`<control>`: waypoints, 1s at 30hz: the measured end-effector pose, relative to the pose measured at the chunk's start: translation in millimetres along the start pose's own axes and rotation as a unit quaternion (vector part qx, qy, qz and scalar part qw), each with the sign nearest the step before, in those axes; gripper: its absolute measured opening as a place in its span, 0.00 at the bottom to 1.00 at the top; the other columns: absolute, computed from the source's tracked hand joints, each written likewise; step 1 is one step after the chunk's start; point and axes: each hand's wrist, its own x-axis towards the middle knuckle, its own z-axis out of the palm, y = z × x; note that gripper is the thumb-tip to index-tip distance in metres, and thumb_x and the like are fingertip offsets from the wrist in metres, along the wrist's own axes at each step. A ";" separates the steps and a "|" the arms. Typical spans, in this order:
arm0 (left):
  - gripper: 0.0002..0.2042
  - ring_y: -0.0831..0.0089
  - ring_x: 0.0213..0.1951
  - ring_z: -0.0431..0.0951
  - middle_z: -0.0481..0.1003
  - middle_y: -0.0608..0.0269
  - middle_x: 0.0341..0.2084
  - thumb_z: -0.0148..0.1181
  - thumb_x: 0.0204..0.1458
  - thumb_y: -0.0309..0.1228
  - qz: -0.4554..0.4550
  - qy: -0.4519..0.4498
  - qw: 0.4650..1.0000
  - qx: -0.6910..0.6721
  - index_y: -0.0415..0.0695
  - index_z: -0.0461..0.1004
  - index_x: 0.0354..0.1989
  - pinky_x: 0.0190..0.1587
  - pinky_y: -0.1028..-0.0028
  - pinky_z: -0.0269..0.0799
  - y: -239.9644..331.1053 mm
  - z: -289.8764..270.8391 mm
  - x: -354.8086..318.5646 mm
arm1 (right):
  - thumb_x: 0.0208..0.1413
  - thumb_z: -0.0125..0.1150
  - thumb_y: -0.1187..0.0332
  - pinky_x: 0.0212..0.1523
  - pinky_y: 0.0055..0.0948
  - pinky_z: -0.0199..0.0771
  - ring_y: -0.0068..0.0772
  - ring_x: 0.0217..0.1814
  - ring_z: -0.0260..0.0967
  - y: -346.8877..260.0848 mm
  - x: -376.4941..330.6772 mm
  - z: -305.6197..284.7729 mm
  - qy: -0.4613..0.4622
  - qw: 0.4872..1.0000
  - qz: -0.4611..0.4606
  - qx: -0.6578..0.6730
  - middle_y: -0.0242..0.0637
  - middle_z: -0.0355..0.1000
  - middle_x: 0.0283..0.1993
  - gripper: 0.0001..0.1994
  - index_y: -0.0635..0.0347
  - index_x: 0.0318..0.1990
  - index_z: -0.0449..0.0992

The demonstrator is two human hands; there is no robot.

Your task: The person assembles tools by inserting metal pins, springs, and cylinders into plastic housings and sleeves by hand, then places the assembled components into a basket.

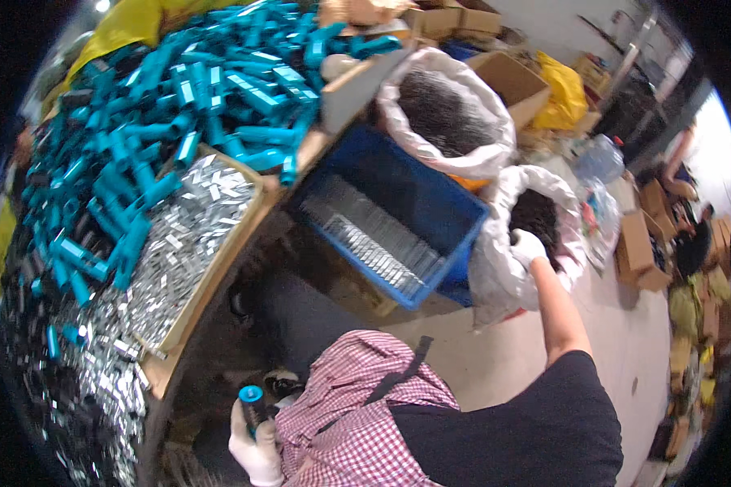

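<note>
A left hand (257,461) closed around a teal-topped cylinder (252,395), a right hand (528,247) out at a white sack (494,284).
The white-gloved left hand was low, just off the tabletop's (157,377) right edge near its lower end, beside the checked apron (374,448); its fingers curled round the cylinder, which was nearly upright, teal end up. The right arm (560,312) stretched forward, the gloved hand at the near left edge of the sack's mouth, by the dark contents (536,213); its fingers looked bent, but how far open, or whether gripping anything, I could not tell. A blue crate (418,203) stood between sack and tabletop.
</note>
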 end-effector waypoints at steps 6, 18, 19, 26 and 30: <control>0.34 0.70 0.41 0.80 0.79 0.48 0.38 0.66 0.47 0.48 0.006 -0.013 0.999 0.044 0.32 0.70 0.56 0.45 0.71 0.74 31.3 -0.4 5.2 | 0.49 0.61 0.43 0.52 0.47 0.70 0.57 0.51 0.73 10.8 6.1 18.1 0.072 0.994 0.024 -0.081 0.57 0.75 0.46 0.30 0.63 0.47 0.77; 0.30 0.52 0.42 0.82 0.78 0.42 0.38 0.67 0.50 0.46 -0.036 -0.021 0.998 -0.048 0.42 0.69 0.57 0.42 0.66 0.76 28.8 -27.5 -1.8 | 0.49 0.61 0.49 0.55 0.43 0.72 0.59 0.56 0.71 160.5 106.6 83.7 -0.123 0.958 0.018 0.258 0.56 0.72 0.55 0.36 0.60 0.62 0.65; 0.29 0.52 0.42 0.82 0.78 0.42 0.37 0.66 0.51 0.47 -0.029 -0.025 0.999 -0.036 0.42 0.69 0.57 0.41 0.66 0.76 30.9 -24.1 -0.2 | 0.51 0.61 0.48 0.54 0.43 0.72 0.54 0.57 0.69 155.8 107.2 91.6 -0.125 0.977 0.061 0.165 0.53 0.71 0.57 0.34 0.59 0.61 0.66; 0.28 0.55 0.42 0.82 0.79 0.44 0.37 0.67 0.51 0.45 0.005 -0.024 0.999 -0.031 0.42 0.71 0.56 0.41 0.67 0.76 30.2 -18.0 2.1 | 0.50 0.57 0.45 0.60 0.48 0.67 0.66 0.62 0.63 132.5 90.1 92.0 0.067 0.988 0.134 -0.039 0.67 0.63 0.61 0.34 0.53 0.62 0.66; 0.28 0.57 0.42 0.83 0.79 0.46 0.37 0.67 0.50 0.45 0.015 -0.014 0.999 0.035 0.41 0.71 0.56 0.41 0.68 0.76 50.6 -1.9 3.7 | 0.57 0.49 0.43 0.59 0.46 0.66 0.58 0.62 0.65 103.3 76.9 124.3 -0.043 0.984 0.171 0.007 0.61 0.68 0.58 0.34 0.65 0.59 0.69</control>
